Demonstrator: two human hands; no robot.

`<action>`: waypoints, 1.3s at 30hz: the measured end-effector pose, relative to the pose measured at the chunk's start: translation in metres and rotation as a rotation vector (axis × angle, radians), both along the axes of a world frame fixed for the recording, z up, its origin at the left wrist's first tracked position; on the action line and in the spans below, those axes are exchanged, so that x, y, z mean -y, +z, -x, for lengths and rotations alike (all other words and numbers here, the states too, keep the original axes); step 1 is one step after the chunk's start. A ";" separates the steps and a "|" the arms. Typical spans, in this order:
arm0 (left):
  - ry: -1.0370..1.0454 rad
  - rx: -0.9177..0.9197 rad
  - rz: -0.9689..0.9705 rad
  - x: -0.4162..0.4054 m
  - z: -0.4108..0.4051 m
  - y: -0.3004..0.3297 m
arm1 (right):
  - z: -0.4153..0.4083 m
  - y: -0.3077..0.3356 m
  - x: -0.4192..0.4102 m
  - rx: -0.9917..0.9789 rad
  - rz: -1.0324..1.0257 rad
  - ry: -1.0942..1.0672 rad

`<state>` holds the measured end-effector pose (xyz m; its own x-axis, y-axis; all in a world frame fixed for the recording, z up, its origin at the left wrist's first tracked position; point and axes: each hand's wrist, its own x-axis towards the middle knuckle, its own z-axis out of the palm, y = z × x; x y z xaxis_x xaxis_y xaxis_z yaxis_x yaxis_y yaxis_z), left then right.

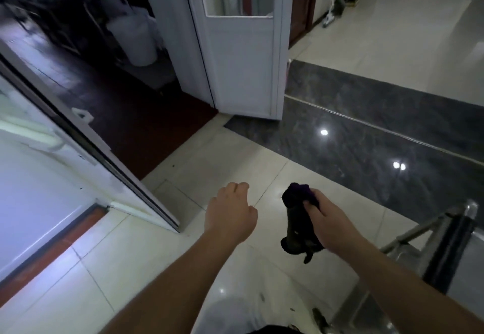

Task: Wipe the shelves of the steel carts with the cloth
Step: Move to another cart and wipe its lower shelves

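Note:
My right hand (328, 222) grips a dark purple cloth (297, 218), bunched up, with its loose end hanging below the fist. My left hand (230, 210) hangs beside it over the pale floor tiles, its fingers loosely curled and holding nothing. A steel cart (429, 231) shows only at the lower right edge: a shiny tube frame and a corner of a shelf, to the right of the cloth and apart from both hands.
An open white door (246, 58) stands ahead, leading into a dark room with a white bin (133, 37). A white glass-panelled door leaf (52, 155) slants along the left. A dark polished stone strip (379, 137) crosses the floor on the right.

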<state>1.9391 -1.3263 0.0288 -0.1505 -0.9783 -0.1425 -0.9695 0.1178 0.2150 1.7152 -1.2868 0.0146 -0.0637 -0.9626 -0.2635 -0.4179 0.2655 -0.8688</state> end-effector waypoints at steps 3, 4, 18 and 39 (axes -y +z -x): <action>0.009 -0.030 -0.021 0.043 -0.001 -0.005 | 0.002 -0.004 0.045 -0.039 0.016 -0.017; 0.001 -0.043 -0.028 0.061 -0.001 -0.008 | 0.003 -0.005 0.061 -0.048 0.007 -0.023; -0.372 -0.013 -0.066 0.334 0.025 -0.037 | 0.033 -0.011 0.249 -0.374 -0.077 -0.244; -0.753 0.144 -0.199 0.554 0.420 -0.059 | 0.395 -0.063 0.401 -0.765 -0.386 -0.130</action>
<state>1.5192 -1.8801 -0.0301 -0.7284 -0.5748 -0.3727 -0.6643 0.7257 0.1792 1.3204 -1.6877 -0.0488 -0.4604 -0.7874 -0.4100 -0.7965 0.5703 -0.2009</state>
